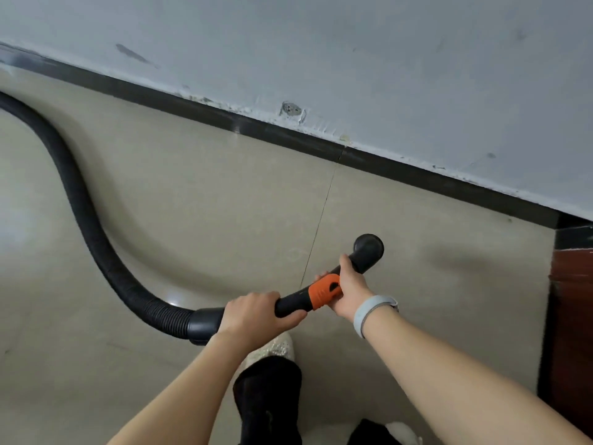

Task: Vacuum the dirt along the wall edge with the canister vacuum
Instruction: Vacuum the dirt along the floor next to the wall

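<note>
I have both hands on the vacuum's black handle (324,295), which runs up and to the right over the floor (199,200). My left hand (256,314) grips the lower end of it, fingers curled over the top and thumb wrapped under, just beside the collar where the hose (86,220) joins. My right hand (348,289) holds the handle higher up, fingers closed round it right at the orange sleeve (324,292), with the thumb lying along the tube toward the far end. That end bends and finishes in a round black opening (369,247), which hangs above the tile, apart from the wall; I cannot tell whether anything is fitted to it. The ribbed hose leaves the collar, sweeps left along the floor in a long S-curve and runs out of view at the left edge; the canister itself is out of view. The grey wall (353,59) crosses the picture on a slant, with a dark baseboard (288,136) at its foot and chipped, scuffed paint just above that. There is a pale band (373,313) on my right wrist. Below my hands I see a light shoe (276,348) and a dark trouser leg (269,399). A reddish-brown wooden edge (571,300) stands at the far right.
</note>
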Tool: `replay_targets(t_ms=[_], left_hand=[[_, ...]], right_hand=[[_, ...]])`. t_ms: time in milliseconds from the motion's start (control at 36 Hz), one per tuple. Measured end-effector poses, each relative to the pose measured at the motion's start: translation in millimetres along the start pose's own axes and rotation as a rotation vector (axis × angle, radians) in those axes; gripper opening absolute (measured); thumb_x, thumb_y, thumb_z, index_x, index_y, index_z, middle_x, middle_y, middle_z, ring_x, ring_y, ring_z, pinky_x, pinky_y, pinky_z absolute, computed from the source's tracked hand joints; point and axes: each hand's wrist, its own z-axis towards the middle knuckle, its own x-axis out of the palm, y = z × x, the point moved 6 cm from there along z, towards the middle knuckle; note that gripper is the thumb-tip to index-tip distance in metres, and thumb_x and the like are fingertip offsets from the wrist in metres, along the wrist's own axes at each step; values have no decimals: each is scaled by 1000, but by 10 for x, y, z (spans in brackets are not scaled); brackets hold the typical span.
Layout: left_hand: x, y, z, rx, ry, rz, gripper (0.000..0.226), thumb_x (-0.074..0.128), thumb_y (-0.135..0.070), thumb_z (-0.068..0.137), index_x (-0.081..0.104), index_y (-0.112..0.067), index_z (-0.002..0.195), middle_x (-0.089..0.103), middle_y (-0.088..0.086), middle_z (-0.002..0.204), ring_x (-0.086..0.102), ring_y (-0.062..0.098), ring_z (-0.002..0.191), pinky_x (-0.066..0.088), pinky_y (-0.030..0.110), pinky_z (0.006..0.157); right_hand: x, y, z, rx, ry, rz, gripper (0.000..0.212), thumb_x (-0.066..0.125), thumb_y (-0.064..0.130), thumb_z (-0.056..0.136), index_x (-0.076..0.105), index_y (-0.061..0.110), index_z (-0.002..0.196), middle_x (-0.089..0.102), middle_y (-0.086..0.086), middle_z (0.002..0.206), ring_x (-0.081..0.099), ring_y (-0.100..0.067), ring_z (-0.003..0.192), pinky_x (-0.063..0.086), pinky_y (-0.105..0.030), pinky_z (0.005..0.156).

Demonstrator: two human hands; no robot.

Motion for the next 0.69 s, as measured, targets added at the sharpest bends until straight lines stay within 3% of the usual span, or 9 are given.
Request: replay_targets(t_ms=[56,111,250,389,472,583,694], left_hand=[[-242,145,-270,-28,-17,-85,48,46,-75,80,43,-28,72,51,-10,64,53,16,65,35,29,54],[-557,259,-543,-49,-58,-163,47,48,-74,80,42,-28,71,54,-9,64,53,14,63,32,26,50],[-1534,490,-1277,-109,-189,-292,47,49,-71,80,42,-25,71,54,-7,64,51,10,57,30,25,48],[-2623,833,-2115,-172,-336,-390,46,49,-69,81,41,-25,71,52,-7,62,49,11,55,30,27,48],[-3295,1133,-2640,-215,-450,-440,45,48,-69,82,43,-25,73,52,-7,62,49,9,55,30,26,48],[-4172,1596,-3404,-248,-613,-532,42,49,-65,84,43,-26,72,51,-7,59,49,9,52,30,27,47],[-4857,2062,-4186,-275,-801,-654,35,52,-55,89,51,-22,79,52,-6,61,48,10,53,30,29,49]], right_hand=[[184,9,-389,-17,12,-13,31,54,37,98,45,7,96,57,-13,79,61,-26,67,54,-40,77],[384,66,-823,-59,27,-47,30,54,36,98,44,9,91,57,-13,75,60,-25,63,55,-40,67],[1019,300,-2058,-216,120,-159,34,53,35,98,43,8,116,60,-11,81,64,-23,66,54,-36,66],[1861,469,-3415,-367,250,-324,30,51,37,98,48,8,106,62,-7,73,66,-20,64,54,-34,66],[2458,475,-4261,-441,349,-408,30,52,39,98,51,10,101,66,-3,64,66,-19,66,54,-35,72],[3278,378,-5458,-563,496,-500,39,54,39,96,48,8,120,62,-10,97,64,-26,94,54,-41,88],[3956,104,-6577,-666,683,-596,27,55,39,95,52,13,102,58,-6,84,61,-20,81,54,-44,90]])
